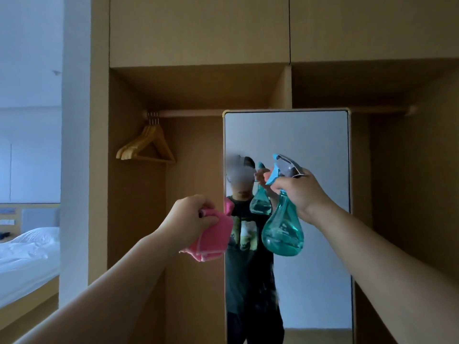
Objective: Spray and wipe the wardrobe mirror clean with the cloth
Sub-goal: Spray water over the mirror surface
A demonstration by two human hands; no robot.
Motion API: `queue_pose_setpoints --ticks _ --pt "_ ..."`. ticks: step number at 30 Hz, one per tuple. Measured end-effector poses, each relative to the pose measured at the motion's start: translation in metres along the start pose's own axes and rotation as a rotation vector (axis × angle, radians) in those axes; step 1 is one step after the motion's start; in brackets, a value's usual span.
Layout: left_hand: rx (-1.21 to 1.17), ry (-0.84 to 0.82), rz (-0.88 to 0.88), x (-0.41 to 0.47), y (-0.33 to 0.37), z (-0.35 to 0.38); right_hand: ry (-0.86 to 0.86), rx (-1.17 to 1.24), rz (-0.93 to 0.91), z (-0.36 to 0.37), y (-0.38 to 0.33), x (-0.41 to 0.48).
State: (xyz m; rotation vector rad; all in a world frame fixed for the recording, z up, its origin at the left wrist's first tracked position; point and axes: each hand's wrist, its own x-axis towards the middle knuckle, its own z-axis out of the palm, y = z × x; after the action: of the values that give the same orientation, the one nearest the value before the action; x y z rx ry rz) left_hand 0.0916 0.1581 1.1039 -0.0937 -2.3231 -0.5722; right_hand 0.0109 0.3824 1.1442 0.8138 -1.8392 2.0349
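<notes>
Ahead of both raised hands stands the tall wardrobe mirror (310,150). The person's right hand (299,192) is wrapped around the neck of a teal spray bottle (283,232), its nozzle aimed at the glass. Just left of it, the left hand (191,217) clutches a folded pink cloth (213,239). Wooden hangers (146,145) dangle from a rail above and left of the cloth hand.

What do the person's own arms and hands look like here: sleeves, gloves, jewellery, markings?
Both forearms are bare up to the picture's edge, so no sleeve shows on them. The left hand and right hand wear no gloves, and no watch, bracelet or ring is visible. Only the reflection in the mirror shows clothing: a dark printed T-shirt.
</notes>
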Motion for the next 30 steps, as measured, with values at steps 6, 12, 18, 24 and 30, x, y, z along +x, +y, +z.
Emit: queue_pose_setpoints --ticks 6,12,18,24,30 --pt "-0.014 -0.002 0.041 0.008 -0.021 -0.007 0.074 -0.168 -0.130 0.005 -0.004 0.004" --pt "-0.032 0.012 0.084 0.016 -0.018 -0.002 0.080 -0.205 -0.178 0.000 -0.012 0.009" --pt "-0.039 0.013 0.081 0.020 -0.004 0.001 0.080 -0.245 -0.189 -0.018 -0.008 0.020" --pt "0.048 0.016 0.081 0.013 0.011 0.006 0.044 -0.307 -0.193 -0.043 -0.002 0.023" --pt "0.088 -0.026 0.067 0.011 0.022 0.012 0.066 -0.284 -0.163 -0.063 0.001 0.017"
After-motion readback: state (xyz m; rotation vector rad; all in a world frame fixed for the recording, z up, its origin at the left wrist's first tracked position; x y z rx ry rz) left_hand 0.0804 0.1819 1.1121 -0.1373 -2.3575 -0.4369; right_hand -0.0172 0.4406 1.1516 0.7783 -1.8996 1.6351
